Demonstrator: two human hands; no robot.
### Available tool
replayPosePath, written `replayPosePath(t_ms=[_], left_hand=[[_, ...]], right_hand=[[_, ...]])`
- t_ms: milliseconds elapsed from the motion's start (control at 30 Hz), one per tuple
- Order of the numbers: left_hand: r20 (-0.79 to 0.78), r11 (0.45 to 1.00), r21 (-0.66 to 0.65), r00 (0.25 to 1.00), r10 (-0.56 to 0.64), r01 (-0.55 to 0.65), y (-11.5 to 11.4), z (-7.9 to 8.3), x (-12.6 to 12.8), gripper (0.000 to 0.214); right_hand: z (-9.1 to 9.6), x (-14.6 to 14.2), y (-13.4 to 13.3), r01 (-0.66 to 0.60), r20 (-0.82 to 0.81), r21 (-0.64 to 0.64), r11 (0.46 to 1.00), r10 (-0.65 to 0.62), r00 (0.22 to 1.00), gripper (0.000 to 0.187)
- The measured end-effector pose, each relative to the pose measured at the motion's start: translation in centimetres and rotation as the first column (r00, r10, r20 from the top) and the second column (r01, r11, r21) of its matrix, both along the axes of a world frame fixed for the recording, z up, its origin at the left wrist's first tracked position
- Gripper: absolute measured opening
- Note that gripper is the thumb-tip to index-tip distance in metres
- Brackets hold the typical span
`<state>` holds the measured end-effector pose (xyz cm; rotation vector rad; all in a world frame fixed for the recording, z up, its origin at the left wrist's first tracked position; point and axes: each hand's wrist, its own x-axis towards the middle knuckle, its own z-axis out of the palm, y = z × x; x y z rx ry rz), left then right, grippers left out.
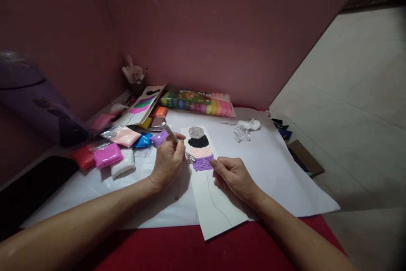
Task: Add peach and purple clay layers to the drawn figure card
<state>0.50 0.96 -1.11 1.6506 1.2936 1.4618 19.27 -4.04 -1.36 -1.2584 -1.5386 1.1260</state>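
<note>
A long white card lies on a white sheet and carries stacked bands of clay: grey, black, pale pink and purple. My left hand is closed round a thin tool with a white cap, its metal tip touching the left edge of the purple band. My right hand rests on the card just right of the purple band, fingers curled and pressing down on it.
Packets of coloured clay lie in a heap at the left. A box of clay sticks stands at the back by the pink wall. A second decorated card leans nearby. Crumpled clear wrappers lie at right. Red tabletop in front.
</note>
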Motion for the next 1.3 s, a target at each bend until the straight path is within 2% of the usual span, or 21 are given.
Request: replayPosePath(t_ms=[500,1000,1133,1300], left_hand=[[-0.015,0.999,-0.037,1.0,0.008,-0.009,0.44,-0.53,-0.04,0.012],[0.016,0.999,-0.018,0.999,0.034,-0.033,0.25,-0.26,-0.12,0.01],[0.066,1.0,-0.024,0.998,0.013,-0.011,0.04,-0.05,0.0,0.011],[0.026,0.999,-0.047,0.999,-0.025,0.026,0.0,0.14,0.16,0.012]], right_hand=[[-0.2,0.1,0.03,-0.003,0.008,0.006,1.0,0.003,1.0,0.05],[-0.05,0.09,-0.04,-0.006,0.015,0.017,1.0,0.006,1.0,0.05],[-0.06,0.06,-0.06,0.0,0.01,0.004,1.0,0.0,1.0,0.05],[0.11,-0.04,-0.08,0.008,0.027,0.003,1.0,-0.008,1.0,0.05]])
